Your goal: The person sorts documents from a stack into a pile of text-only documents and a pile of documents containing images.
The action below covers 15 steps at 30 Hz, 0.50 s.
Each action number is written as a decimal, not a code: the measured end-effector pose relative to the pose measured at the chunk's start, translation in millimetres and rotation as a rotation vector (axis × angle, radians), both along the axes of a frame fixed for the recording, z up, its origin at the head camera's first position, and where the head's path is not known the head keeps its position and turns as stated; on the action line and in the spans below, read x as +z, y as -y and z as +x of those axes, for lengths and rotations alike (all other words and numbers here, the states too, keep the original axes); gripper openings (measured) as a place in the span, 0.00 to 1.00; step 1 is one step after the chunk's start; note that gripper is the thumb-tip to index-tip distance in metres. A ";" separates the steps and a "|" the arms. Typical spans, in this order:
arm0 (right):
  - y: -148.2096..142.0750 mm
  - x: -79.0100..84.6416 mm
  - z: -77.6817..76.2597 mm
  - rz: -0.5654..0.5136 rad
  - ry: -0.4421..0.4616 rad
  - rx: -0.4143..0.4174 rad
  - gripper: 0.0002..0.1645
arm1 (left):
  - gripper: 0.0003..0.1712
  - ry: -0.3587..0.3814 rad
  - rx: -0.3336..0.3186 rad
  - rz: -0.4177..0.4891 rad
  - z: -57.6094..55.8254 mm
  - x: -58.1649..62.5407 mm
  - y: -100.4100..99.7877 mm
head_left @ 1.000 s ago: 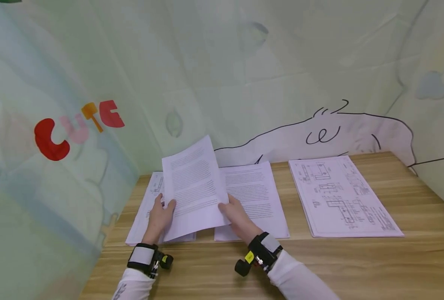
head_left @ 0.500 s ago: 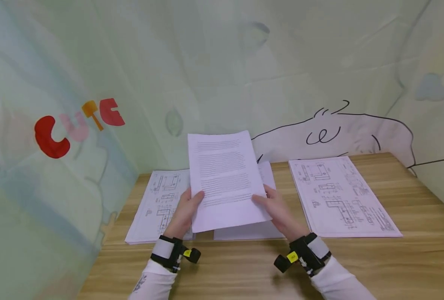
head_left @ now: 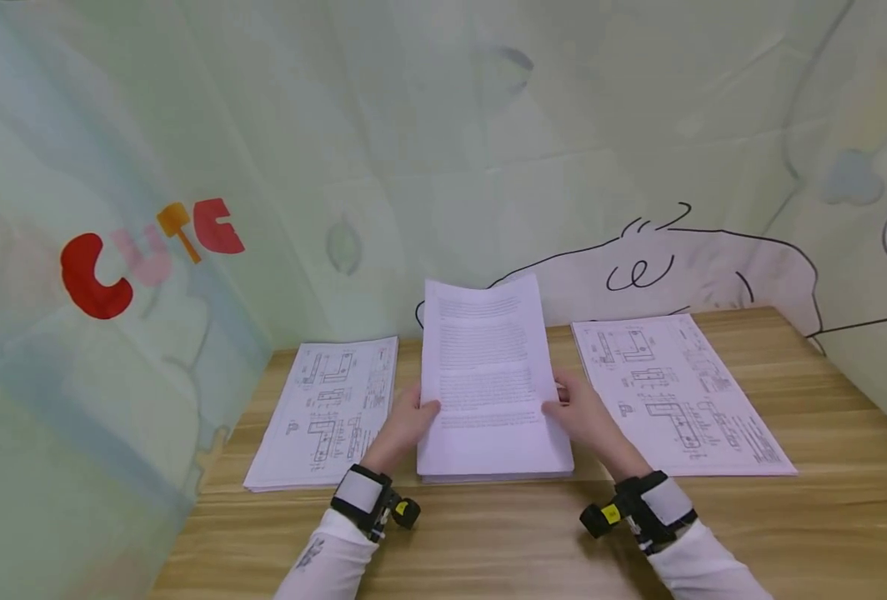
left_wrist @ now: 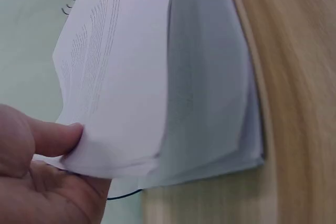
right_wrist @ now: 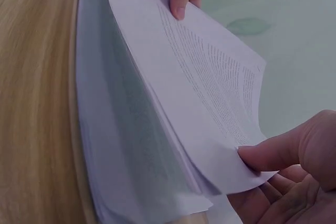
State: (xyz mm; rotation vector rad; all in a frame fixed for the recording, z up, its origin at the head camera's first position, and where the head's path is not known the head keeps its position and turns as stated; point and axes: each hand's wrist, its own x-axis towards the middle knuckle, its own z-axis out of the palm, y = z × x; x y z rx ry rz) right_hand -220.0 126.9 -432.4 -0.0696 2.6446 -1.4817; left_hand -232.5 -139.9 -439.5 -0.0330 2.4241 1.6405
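Note:
A thin sheaf of text-printed paper sheets is held up over the middle paper stack, whose edge shows beneath it in both wrist views. My left hand pinches the left edge of the sheaf, thumb on the printed face and fingers behind. On the opposite edge my right hand grips it the same way. The right wrist view shows the sheets bowed a little, with a gap between them and the stack below.
On the wooden table, a stack of technical drawings lies at the left. Another drawing stack lies at the right. A printed cloth backdrop rises behind the table's far edge and along the left side.
Both hands have carried the sheaf rightward from over the left drawing stack to above the middle stack. The sheaf has straightened and come lower, and the left drawings are uncovered.

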 end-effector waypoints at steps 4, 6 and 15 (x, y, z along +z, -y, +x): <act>-0.6 -10.5 -3.5 0.072 -0.021 0.006 0.33 | 0.23 -0.009 -0.009 -0.100 -4.6 -9.9 2.2; -1.1 -15.7 -5.1 0.102 -0.040 0.011 0.32 | 0.22 -0.017 -0.021 -0.146 -6.0 -13.6 3.3; -1.5 -29.2 -8.1 0.253 -0.075 0.008 0.33 | 0.24 0.005 0.004 -0.244 -5.9 -18.3 3.3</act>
